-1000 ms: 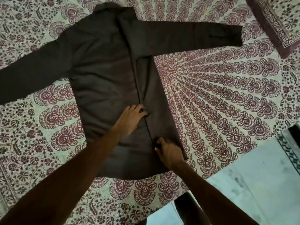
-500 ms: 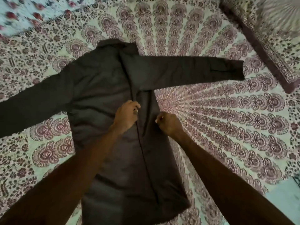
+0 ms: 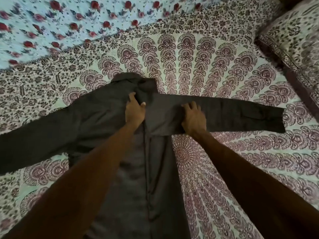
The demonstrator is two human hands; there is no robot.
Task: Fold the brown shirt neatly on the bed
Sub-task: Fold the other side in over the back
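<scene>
The brown shirt (image 3: pixel 103 128) lies flat on the patterned bed sheet (image 3: pixel 215 169), collar at the far end. Its right side is folded in along a straight lengthwise crease, and both sleeves stretch out sideways. My left hand (image 3: pixel 134 111) rests flat on the chest just below the collar, fingers apart. My right hand (image 3: pixel 194 120) presses flat on the right sleeve near the shoulder, where the sleeve crosses the folded edge. Neither hand grips the cloth. My forearms hide part of the shirt's lower body.
A pillow (image 3: pixel 296 42) in a matching print lies at the far right. A light blue cloth with red roses (image 3: pixel 51 23) covers the far left of the bed.
Both hands have slid up the shirt from near the hem to the chest and shoulder. The view has moved forward, so the far cloth with roses now shows.
</scene>
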